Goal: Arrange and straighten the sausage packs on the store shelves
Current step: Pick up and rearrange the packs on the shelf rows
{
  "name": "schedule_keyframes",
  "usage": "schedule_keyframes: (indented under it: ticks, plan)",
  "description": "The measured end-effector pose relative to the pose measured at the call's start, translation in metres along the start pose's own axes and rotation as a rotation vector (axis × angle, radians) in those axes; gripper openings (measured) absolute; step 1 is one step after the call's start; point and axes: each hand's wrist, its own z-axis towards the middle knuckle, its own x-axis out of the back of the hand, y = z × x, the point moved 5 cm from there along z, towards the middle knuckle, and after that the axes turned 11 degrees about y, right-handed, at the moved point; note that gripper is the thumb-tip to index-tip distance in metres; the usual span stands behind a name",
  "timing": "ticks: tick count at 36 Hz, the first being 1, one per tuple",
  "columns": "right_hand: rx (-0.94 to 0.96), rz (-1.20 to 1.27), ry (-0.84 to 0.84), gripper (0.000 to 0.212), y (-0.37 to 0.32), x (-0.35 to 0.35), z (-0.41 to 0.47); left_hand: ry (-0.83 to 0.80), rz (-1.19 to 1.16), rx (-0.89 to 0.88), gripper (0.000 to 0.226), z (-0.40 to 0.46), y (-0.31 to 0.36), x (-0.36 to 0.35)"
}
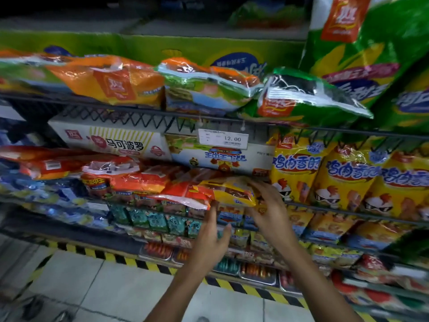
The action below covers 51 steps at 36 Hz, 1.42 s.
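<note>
The pack (228, 190) at the right hand (267, 201) is yellow and red. Right of the hands, yellow bags (348, 180) show blue letters.

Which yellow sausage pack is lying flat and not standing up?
The yellow pack between the two hands. The right hand holds its end and it lies flat on the red packs, while the other yellow chicken packs stand upright to its right.

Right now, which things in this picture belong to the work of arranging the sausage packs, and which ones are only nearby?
Belong to the job:
- yellow sausage pack, held by the right hand
- left hand, just below it
- red sausage packs lying beside it

Only nearby:
- price tag
- white carton
- striped floor tape
</note>
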Motion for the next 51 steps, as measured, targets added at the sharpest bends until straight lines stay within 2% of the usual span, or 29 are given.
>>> schedule_keyframes:
  ticks: [5,8,11,13,15,18,21,25,28,32,37,43,46,49,51]
  plan:
    - [-0.039,-0.097,0.005,0.070,0.009,0.002,-0.004,-0.105,0.002,-0.005,0.081,0.006,0.000,-0.002]
    - [-0.110,-0.048,0.073,0.072,0.008,0.010,-0.009,-0.115,-0.015,-0.038,0.081,0.009,0.004,0.001]
    - [-0.217,0.001,0.123,0.063,0.009,0.013,-0.012,-0.083,-0.050,-0.098,0.080,0.014,0.011,0.002]
    - [-0.223,0.013,0.146,0.056,0.009,0.013,-0.011,-0.066,-0.088,-0.144,0.080,0.015,0.021,0.003]
    - [-0.217,-0.005,0.178,0.033,0.006,0.014,-0.007,-0.044,-0.112,-0.174,0.082,0.017,0.031,0.003]
    - [-0.157,-0.010,0.266,0.044,-0.003,0.019,0.002,0.012,-0.175,-0.189,0.083,0.023,0.042,0.003]
    - [-0.133,0.039,0.292,0.024,-0.004,0.020,0.010,0.043,-0.248,-0.200,0.086,0.034,0.047,0.002]
    - [-0.197,0.124,0.377,0.039,-0.001,0.015,0.012,0.061,-0.313,-0.163,0.087,0.049,0.048,-0.004]
    - [-0.164,0.124,0.400,0.037,-0.003,0.014,0.013,0.130,-0.323,-0.140,0.086,0.060,0.054,-0.003]
    - [-0.105,0.087,0.375,0.035,-0.001,0.016,0.021,0.095,-0.380,-0.113,0.089,0.067,0.055,-0.006]
    - [-0.092,0.052,0.339,0.031,-0.001,0.017,0.025,0.098,-0.373,-0.156,0.091,0.069,0.054,-0.007]
    - [-0.152,0.000,0.419,0.036,-0.008,0.026,0.035,0.250,-0.273,-0.358,0.083,0.064,0.066,0.002]
    - [-0.144,-0.058,0.388,0.037,-0.010,0.025,0.041,0.248,-0.256,-0.342,0.080,0.071,0.063,0.000]
    - [-0.139,-0.107,0.330,0.040,-0.008,0.019,0.045,0.226,-0.188,-0.289,0.090,0.080,0.054,-0.005]
    - [-0.143,-0.042,0.345,0.043,-0.008,0.017,0.040,0.225,-0.196,-0.296,0.100,0.079,0.056,-0.003]
